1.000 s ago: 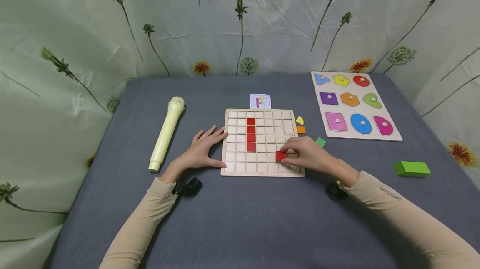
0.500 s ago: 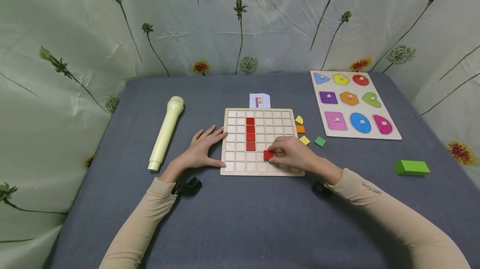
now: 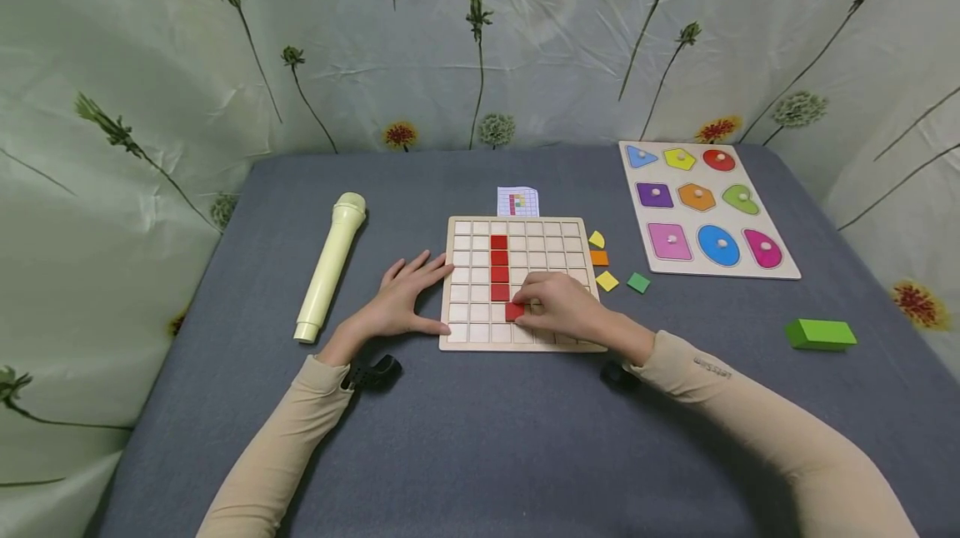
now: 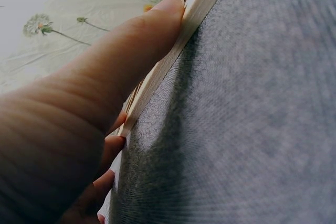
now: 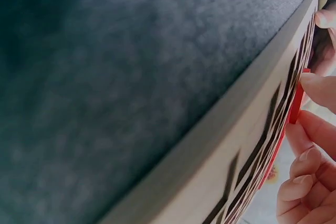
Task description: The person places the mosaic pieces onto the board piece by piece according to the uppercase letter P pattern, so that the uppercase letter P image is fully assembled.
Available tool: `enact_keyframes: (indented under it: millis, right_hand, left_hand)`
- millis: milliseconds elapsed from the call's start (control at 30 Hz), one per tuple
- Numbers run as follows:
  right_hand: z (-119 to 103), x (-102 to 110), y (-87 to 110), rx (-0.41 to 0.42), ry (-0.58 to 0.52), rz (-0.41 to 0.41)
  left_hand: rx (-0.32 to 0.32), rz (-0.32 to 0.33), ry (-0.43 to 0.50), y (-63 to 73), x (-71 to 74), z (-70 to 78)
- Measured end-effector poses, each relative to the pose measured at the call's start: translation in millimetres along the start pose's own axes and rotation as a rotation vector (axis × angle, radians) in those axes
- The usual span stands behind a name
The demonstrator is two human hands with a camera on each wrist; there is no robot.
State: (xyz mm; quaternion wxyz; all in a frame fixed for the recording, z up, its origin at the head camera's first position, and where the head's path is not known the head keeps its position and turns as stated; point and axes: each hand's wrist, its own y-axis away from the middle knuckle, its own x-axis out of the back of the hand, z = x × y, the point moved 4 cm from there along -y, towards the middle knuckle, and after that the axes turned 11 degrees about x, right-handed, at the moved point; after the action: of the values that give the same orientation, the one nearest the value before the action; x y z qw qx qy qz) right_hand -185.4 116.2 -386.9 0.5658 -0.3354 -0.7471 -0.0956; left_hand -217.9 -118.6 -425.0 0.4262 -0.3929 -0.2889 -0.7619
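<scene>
A wooden grid board [image 3: 459,313] lies mid-table with several red square tiles [image 3: 499,274] in one column. Just below and right of that column, my right hand [image 3: 562,305] pinches another red tile [image 3: 513,312] between thumb and fingers. In the right wrist view this held tile [image 5: 297,100] stands tilted over the grid slots. My left hand [image 3: 405,301] spreads its fingers along the board's left edge. Thumb and fingertips touch that edge, and the left wrist view shows the thumb [image 4: 152,30] on the board's rim.
A small pattern card [image 3: 517,201] lies behind the board. Right of it are a yellow tile [image 3: 607,281], an orange tile [image 3: 598,258] and a green tile [image 3: 638,283]. A shape puzzle [image 3: 660,217], a green block [image 3: 821,335] and a pale yellow microphone-shaped tube [image 3: 330,267] lie around.
My right hand has slid left across the board with the red tile, from its right side to near the red column. The left hand stays at the board's edge.
</scene>
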Motion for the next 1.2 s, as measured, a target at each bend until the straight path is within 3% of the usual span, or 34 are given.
enact_keyframes:
  millis: [833,1200]
  right_hand:
    - [-5,-6,-16.1,0.036,-0.002,0.038]
    - [-1,4,-11.8,0.037,-0.077,0.036]
  left_hand:
    - [0.007,0.002,-0.002,-0.6,0.1,-0.6]
    - [0.001,-0.002,-0.001,-0.2,-0.6,0.4]
